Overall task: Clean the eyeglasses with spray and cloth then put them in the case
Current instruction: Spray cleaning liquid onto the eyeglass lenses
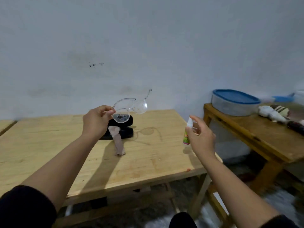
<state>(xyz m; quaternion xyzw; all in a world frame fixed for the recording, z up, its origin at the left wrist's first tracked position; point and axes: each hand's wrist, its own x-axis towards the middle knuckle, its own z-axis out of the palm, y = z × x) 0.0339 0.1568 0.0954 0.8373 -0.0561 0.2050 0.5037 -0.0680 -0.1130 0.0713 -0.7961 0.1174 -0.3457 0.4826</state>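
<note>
My left hand (96, 121) pinches clear-framed eyeglasses (130, 108) at the hinge of one temple and holds them in the air, lenses speckled with droplets. Right below them an open black case (125, 129) lies on the wooden table (148, 162). A pale pink cloth (118, 142) hangs from the case onto the tabletop. A small white spray bottle (187, 132) with a green label stands upright near the table's right edge. My right hand (201, 137) is just to its right, fingers spread, thumb near the nozzle, not closed around it.
A second wooden table (263, 139) stands to the right across a narrow gap, carrying a grey tub with a blue lid (235, 102) and a soft toy (273, 113). A white wall runs close behind both tables. My knee (182, 220) shows at the bottom.
</note>
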